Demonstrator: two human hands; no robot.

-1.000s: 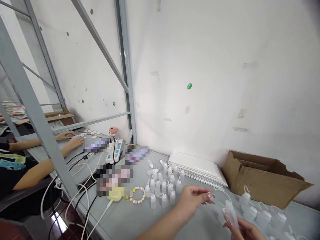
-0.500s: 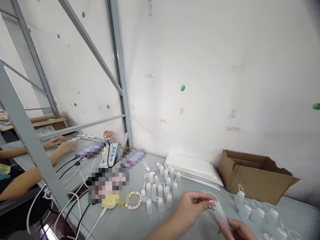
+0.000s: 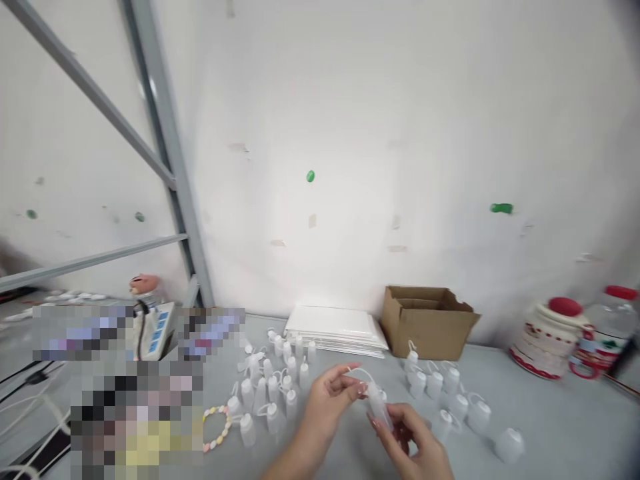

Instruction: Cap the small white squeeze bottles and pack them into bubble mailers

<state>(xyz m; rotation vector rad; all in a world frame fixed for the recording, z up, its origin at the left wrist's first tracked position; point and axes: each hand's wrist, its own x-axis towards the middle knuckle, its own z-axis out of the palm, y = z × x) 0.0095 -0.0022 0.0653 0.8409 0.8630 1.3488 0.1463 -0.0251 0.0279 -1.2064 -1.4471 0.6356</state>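
Observation:
A small translucent squeeze bottle (image 3: 379, 408) with a thin looped cap strap is between my hands, leaning a little. My right hand (image 3: 413, 437) has its fingers wrapped round the bottle's body. At the top end my left hand (image 3: 327, 400) pinches near the cap and strap; exactly what lies between its fingertips is too small to tell. Several similar bottles (image 3: 261, 395) stand grouped to the left of my hands. To the right, several wider white bottles (image 3: 435, 384) with strapped caps stand on the grey table (image 3: 350, 460).
Behind my hands lie a stack of white sheets (image 3: 333, 323) and an open cardboard box (image 3: 430, 327). A decorated jar (image 3: 547, 340) stands far right. At left are a bead bracelet (image 3: 216, 430), a power strip (image 3: 159, 333), cables and a metal post (image 3: 175, 167).
The view has swung right, bringing the jars in and losing another person's arms at left. Both hands still hold the bottle in nearly the same pose.

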